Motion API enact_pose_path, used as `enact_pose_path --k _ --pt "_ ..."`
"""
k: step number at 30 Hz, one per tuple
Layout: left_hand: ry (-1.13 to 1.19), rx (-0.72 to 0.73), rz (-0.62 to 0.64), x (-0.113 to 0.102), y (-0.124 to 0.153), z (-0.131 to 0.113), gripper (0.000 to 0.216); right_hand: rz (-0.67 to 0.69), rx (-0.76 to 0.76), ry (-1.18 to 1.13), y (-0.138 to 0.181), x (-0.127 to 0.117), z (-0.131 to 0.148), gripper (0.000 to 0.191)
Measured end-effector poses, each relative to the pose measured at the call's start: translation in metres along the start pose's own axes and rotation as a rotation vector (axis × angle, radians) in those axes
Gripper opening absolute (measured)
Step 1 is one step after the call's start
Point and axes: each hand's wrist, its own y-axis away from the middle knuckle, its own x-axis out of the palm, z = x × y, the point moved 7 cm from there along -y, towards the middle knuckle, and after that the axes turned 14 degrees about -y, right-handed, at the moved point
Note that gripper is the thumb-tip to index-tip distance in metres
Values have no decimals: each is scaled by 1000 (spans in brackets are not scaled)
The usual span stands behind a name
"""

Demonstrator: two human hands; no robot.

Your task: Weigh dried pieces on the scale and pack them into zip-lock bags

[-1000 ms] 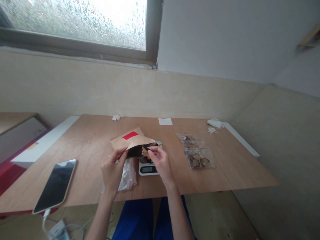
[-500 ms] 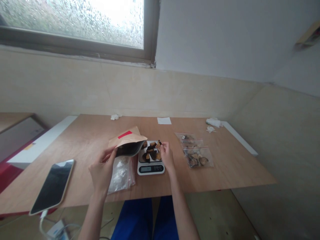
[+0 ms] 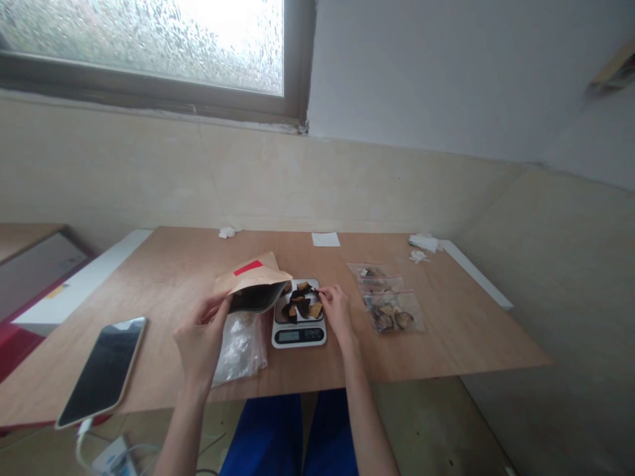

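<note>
The left hand (image 3: 202, 334) pinches the bag (image 3: 260, 272) (it's open); the right hand (image 3: 338, 312) is by bits (image 3: 303, 307) on the scale (image 3: 299, 344), can't tell if gripping

Left hand (image 3: 201, 337) holds paper bag (image 3: 262, 276), right hand (image 3: 337, 311) at scale (image 3: 299, 336).

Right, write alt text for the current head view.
A left hand holds an open brown pouch by a white scale bearing dark and tan pieces, the right hand at the scale's right edge. Filled clear bags lie to the right, a phone to the left.
</note>
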Motion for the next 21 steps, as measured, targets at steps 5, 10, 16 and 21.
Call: enact_pose_path --k 5,10,16,21 --pt "-16 1 8 -3 1 -2 30 101 -2 -25 1 11 7 18" --pt "47 -19 -27 0 -4 -2 31 -3 -15 -123 14 -6 6 25" --pt "139 3 -77 12 -31 -13 32 -167 43 -202 33 -33 -16 25" --pt "295 47 -228 13 -67 -29 31 -210 91 -206 43 -38 -34 22"
